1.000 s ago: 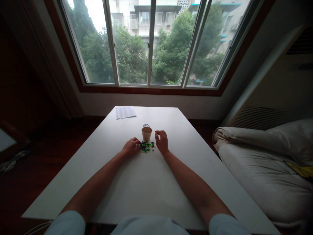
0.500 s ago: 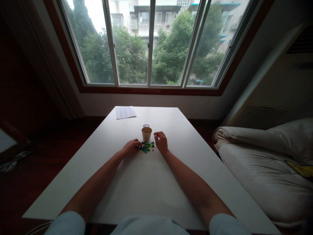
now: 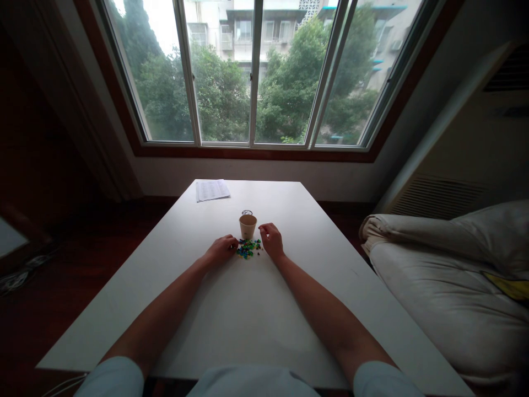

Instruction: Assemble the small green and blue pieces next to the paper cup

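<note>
A tan paper cup [image 3: 248,229] stands upright on the white table, its mouth facing up. Just in front of it lies a loose pile of small green, blue and yellow pieces [image 3: 245,251], too small to name. My left hand [image 3: 223,247] rests at the pile's left edge with its fingers curled together; whether a piece is between them is hidden. To the right of the cup, my right hand [image 3: 271,241] is held with thumb and fingertips pinched close to the cup's side. Anything inside that pinch is too small to make out.
Behind the cup sits a small dark ring-shaped item [image 3: 247,212]. Printed papers [image 3: 212,190] lie at the far left of the white table [image 3: 243,325]. A padded, light-coloured couch [image 3: 438,275] is on the right, and a window [image 3: 252,77] is beyond the table.
My right hand has shifted slightly left, toward the cup. My left hand has drawn back a little to the left from the pieces. The cup has stayed in place.
</note>
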`<state>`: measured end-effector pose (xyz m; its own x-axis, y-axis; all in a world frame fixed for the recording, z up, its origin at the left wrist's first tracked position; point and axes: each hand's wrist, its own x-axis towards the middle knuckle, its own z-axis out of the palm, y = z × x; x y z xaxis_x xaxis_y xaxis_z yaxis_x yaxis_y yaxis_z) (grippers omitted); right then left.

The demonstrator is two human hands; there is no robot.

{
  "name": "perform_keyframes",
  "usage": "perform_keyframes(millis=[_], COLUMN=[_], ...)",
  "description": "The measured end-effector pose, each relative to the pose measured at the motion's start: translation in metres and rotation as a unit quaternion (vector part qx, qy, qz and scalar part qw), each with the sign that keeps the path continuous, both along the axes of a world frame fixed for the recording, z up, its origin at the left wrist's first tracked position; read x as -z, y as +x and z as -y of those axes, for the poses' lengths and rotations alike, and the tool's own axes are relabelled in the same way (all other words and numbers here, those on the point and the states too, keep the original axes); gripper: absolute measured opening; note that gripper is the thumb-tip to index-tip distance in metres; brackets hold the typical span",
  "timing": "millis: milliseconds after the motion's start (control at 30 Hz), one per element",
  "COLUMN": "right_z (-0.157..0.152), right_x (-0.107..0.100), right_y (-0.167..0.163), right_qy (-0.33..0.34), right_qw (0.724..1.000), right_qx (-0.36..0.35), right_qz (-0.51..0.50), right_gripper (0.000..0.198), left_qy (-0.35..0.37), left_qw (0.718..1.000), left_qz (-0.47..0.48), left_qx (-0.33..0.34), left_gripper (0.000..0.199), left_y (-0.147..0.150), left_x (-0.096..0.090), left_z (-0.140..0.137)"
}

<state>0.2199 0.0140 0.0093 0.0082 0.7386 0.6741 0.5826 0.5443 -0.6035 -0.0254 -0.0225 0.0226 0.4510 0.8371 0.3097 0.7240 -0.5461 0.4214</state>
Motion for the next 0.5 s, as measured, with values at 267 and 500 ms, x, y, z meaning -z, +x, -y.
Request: perform_keyframes(millis=[267,500], right_z=[-0.0002,0.0005], right_x=[-0.0006,-0.0002], right_y=[-0.0010,-0.0012], right_qy=[-0.004,-0.009], right_qw=[1.000,1.000], right_qx=[-0.001,-0.006], right_qz=[-0.003,-0.004], right_gripper=[0.026,0.027], left_qy=[0.016,0.020], left_qw=[1.000,0.999], left_qz=[-0.005,0.022], left_qx=[-0.016,-0.033], left_gripper=[0.020,0.018], left_y=[0.0029,0.0055], left_x=[-0.0006,-0.0006], left_z=[0.0011,0.0022])
